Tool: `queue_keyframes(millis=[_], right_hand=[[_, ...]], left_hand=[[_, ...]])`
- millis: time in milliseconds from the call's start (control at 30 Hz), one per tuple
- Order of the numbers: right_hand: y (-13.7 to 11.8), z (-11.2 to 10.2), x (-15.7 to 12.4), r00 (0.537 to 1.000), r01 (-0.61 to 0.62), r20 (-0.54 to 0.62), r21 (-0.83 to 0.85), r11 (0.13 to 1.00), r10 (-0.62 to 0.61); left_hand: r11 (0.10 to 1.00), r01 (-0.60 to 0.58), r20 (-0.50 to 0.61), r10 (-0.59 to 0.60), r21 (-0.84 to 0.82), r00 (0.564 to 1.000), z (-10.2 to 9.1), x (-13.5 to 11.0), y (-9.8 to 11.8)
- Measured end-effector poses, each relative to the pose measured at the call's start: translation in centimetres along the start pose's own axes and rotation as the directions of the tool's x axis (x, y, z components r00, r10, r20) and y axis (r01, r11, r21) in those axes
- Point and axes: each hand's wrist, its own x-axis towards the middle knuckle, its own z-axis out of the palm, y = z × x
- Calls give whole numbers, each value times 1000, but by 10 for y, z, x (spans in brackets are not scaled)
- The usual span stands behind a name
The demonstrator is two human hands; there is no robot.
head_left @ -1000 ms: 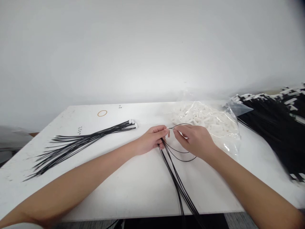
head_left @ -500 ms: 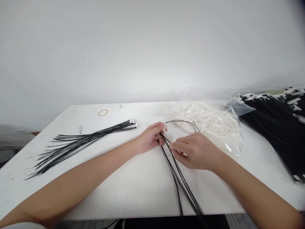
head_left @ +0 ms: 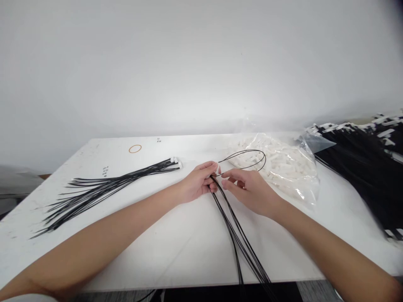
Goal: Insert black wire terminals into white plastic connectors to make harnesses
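Where the white bench (head_left: 176,251) begins on the left, a flat bundle of black wires (head_left: 107,186) lies fanned out, its white end plugs (head_left: 174,161) pointing to the middle. A small rubber band (head_left: 135,148) lies behind it, well apart. Next comes the left hand (head_left: 198,184): its fingers (head_left: 208,168) are pressed together around the top of a wire bunch (head_left: 239,243), which runs from the fist to the near edge of the bench and over it. One wire rises from this fist as a wire loop (head_left: 256,153) that curves over the clear bag (head_left: 283,163) and comes back to the fingertips. The right hand (head_left: 252,191) is just beside the left. Its fingers (head_left: 229,183) are half curled, thumb and forefinger near each other at the returning end of the loop, but I cannot tell if they really pinch it. Further right lies the clear bag, full of white plugs, and at the far right a big heap of black wires (head_left: 368,167).

I judge the wires very light, thin and springy, with a smooth coat that slips easily. A single wire bends away when held far from its tip, so the good place to hold is close to the end; the bunch is best gripped tight near its top.
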Motion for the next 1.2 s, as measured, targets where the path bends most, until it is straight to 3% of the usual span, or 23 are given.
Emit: queue_keyframes(millis=[67,167,533,700,767,900,1000,1100,1200], right_hand=[[1,2,1,999,-47,26,140,989,44],[2,3,2,997,-65,50,223,973,55],[2,8,4,993,-68,110,271,960,39],[3,9,4,993,-99,76,186,977,86],[4,7,3,987,-144,103,229,963,123],[2,-5,1,945,-294,267,452,842,187],[-1,-21,-1,945,-301,304,648,699,125],[-1,-37,-2,979,-203,175,818,538,105],[5,-51,-3,979,23,-111,893,449,170]], left_hand=[[1000,-1,4,1,8,1000,0,0,0],[1000,2,12,-2,21,1000,1,0,0],[997,-32,19,31,67,999,3,-1,-2],[997,-29,21,27,77,999,3,-1,-2],[997,-15,24,13,71,1000,2,-1,-1],[999,-4,20,3,46,1000,0,-1,-1],[1000,1,-2,-1,23,1000,-1,0,-1],[1000,10,-17,-10,4,1000,-1,0,-1],[1000,7,-33,-7,0,999,-1,0,-1]])
